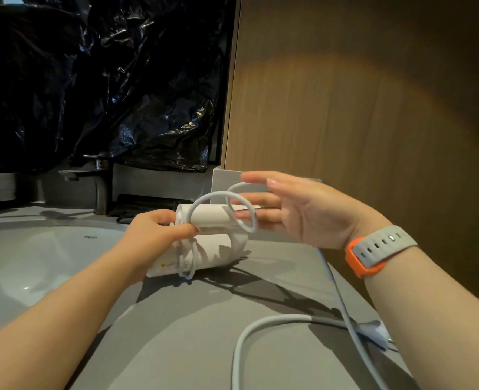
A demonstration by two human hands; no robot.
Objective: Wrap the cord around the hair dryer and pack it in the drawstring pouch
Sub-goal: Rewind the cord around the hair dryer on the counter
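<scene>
A white folded hair dryer (213,250) is held just above the grey countertop (176,327). My left hand (159,235) grips it at its left end, pinching cord turns against the body. The white cord (261,330) is looped a few times around the dryer. One loose loop passes around the straight fingers of my right hand (291,209), which is spread to the right of the dryer. The rest of the cord trails down over the counter to the plug (379,333) near my right forearm. A dark cloth item (145,205), possibly the pouch, lies behind the dryer.
A white sink basin (36,266) lies at the left with a dark faucet (97,181) behind it. Black plastic sheeting (106,80) covers the back wall. A wooden panel (359,108) stands at the right, with a small white box (227,181) at its foot.
</scene>
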